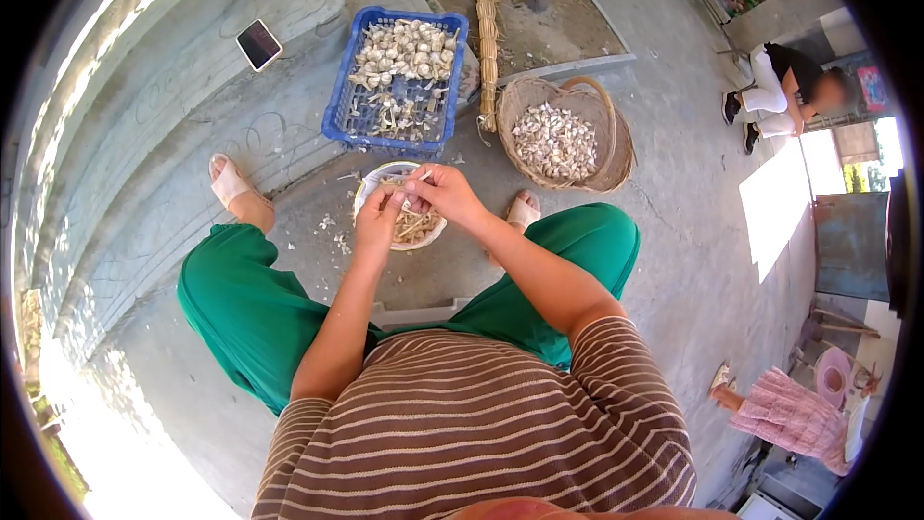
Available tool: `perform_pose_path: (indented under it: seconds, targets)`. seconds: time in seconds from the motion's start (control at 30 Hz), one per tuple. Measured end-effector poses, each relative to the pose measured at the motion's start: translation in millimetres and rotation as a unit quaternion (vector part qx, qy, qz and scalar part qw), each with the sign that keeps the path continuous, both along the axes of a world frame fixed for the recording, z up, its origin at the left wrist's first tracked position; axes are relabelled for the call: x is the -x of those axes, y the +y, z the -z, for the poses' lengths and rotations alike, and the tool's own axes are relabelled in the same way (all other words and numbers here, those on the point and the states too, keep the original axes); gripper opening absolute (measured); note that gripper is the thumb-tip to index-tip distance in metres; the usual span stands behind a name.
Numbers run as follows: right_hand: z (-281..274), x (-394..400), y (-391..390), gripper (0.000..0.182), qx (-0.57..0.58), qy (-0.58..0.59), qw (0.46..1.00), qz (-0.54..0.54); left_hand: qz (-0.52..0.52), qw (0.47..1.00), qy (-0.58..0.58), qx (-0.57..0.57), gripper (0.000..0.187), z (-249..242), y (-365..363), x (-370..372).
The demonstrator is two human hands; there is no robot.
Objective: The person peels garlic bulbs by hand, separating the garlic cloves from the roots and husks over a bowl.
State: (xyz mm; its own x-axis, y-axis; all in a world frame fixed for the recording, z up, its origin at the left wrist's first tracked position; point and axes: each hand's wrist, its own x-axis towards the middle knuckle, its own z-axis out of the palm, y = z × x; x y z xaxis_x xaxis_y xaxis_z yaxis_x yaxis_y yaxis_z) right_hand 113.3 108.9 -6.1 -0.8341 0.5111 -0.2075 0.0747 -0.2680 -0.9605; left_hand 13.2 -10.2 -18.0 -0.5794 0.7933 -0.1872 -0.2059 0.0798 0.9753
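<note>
My left hand [379,215] and my right hand [447,195] meet above a white tub [444,228], fingers pinched together on a small garlic bulb [404,200], mostly hidden by the fingers. A pale bit of stem pokes up by my right thumb. Dry garlic stalks and skins [416,222] fill the tub. Just beyond it, a blue plastic crate [332,116] holds whole garlic bulbs [404,48] at its far side and loose scraps nearer me. To the right stands a wicker basket [619,149] with a handle, heaped with separated garlic cloves [555,141].
A straw broom [487,48] lies between crate and basket. A phone or tablet [259,44] rests on the concrete step at left. Garlic skins [337,233] litter the floor. Two other people are at right: one seated [775,96], one in a pink skirt [791,414].
</note>
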Motion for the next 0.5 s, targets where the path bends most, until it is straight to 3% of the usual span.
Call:
perform_pose_path:
  seconds: [0.03,0.07,0.13,0.17,0.27,0.33,0.37,0.5]
  targets:
    - [-1.6,-0.5,-0.8,0.014,0.001,0.0,1.0,0.001,-0.04,0.996,0.073,-0.038,0.018,0.7,1.9,-2.4]
    - [-3.4,-1.0,-0.9,0.015,0.022,-0.007,1.0,0.007,-0.039,0.996,0.073,-0.038,0.018,0.7,0.9,-0.2]
    - [-7.1,-1.6,-1.6,0.015,0.044,-0.014,0.999,0.014,-0.028,0.951,0.307,0.0,0.015,-1.6,-2.7,6.6]
    - [-8.0,-2.4,-2.2,0.016,0.054,-0.013,0.998,0.018,-0.026,0.951,0.307,0.0,0.015,-2.5,-3.6,7.8]
    - [-7.4,-4.1,-3.6,0.016,0.07,-0.012,0.997,0.026,-0.005,0.967,0.254,0.028,0.012,-4.3,-4.9,9.7]
    - [-7.8,-4.4,-6.0,0.017,0.076,-0.013,0.997,0.028,0.018,1.0,0.015,0.009,0.011,-1.4,-6.9,9.8]
    - [-8.2,-4.1,-6.1,0.017,0.081,-0.013,0.996,0.029,0.018,1.0,0.015,0.009,0.011,-0.2,-8.1,10.3]
    - [-11.6,-2.8,-7.9,0.017,0.1,0.013,0.994,0.039,0.008,0.981,-0.193,0.017,0.012,-10.9,-7.8,8.7]
